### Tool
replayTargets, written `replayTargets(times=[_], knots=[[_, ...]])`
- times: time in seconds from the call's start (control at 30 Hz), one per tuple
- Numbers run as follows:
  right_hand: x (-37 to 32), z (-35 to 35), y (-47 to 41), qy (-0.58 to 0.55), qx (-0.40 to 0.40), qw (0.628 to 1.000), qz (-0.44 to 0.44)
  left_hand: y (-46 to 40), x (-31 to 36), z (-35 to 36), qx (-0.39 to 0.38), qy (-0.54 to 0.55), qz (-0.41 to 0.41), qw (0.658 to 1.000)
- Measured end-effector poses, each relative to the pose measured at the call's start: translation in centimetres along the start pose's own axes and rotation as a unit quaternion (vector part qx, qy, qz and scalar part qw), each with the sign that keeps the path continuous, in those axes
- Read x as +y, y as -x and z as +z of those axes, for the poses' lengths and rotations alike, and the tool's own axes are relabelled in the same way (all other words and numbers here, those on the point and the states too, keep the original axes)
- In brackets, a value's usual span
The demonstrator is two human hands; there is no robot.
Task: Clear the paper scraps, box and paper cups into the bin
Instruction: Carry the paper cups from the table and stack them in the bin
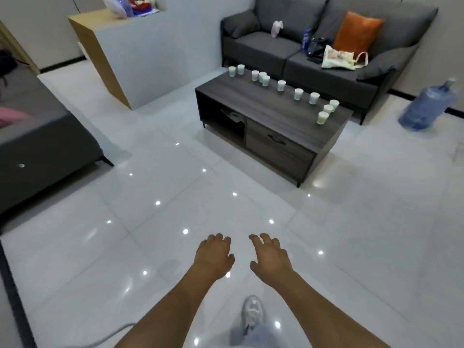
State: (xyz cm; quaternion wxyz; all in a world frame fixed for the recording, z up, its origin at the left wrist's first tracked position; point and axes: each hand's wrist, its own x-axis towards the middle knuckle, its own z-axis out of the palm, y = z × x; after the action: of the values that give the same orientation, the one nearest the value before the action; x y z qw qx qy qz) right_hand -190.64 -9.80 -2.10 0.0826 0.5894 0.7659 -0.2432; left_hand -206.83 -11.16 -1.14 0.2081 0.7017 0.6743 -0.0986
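Note:
Several pale paper cups (281,85) stand upright in a loose row along the far edge of a dark wooden coffee table (276,114), from its left corner to its right end. Some crumpled paper (232,115) lies in the table's open lower shelf. My left hand (214,254) and my right hand (270,257) hang side by side over the white floor, well short of the table. Both are empty, palms down, with fingers relaxed and slightly spread. No bin and no box are in view.
A grey sofa (288,59) behind the table carries an orange cushion (356,31), a tote bag (339,57) and dark items. A blue water jug (426,106) stands at right. A white counter (140,59) rises at left, another grey sofa (45,136) nearer left. My shoe (252,310) shows below.

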Motion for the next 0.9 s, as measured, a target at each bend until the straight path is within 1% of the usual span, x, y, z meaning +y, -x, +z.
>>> replayTargets(times=[0.13, 0.37, 0.53, 0.67, 0.8, 0.9], knots=[[1.2, -4.7, -8.1, 0.011, -0.012, 1.000, -0.015, -7.6, -0.3, -4.5, 0.022, 0.019, -0.014, 0.999], [0.6, -9.6, -20.1, 0.027, -0.050, 0.998, -0.019, -17.8, -4.8, -9.3, 0.006, 0.036, -0.046, 0.998], [-2.5, -13.3, -31.0, 0.024, -0.042, 0.998, -0.027, -27.2, -10.5, -13.6, 0.013, 0.039, -0.061, 0.997], [-5.9, -17.2, -40.4, 0.015, -0.043, 0.999, -0.018, -35.0, -15.9, -18.6, 0.019, 0.052, -0.071, 0.996], [-9.5, -20.9, -48.7, 0.010, -0.041, 0.999, -0.024, -41.5, -21.0, -23.3, 0.037, 0.069, -0.085, 0.993], [-11.5, -23.1, -54.1, 0.010, -0.045, 0.998, -0.036, -45.5, -24.1, -25.9, 0.035, 0.088, -0.106, 0.990]])
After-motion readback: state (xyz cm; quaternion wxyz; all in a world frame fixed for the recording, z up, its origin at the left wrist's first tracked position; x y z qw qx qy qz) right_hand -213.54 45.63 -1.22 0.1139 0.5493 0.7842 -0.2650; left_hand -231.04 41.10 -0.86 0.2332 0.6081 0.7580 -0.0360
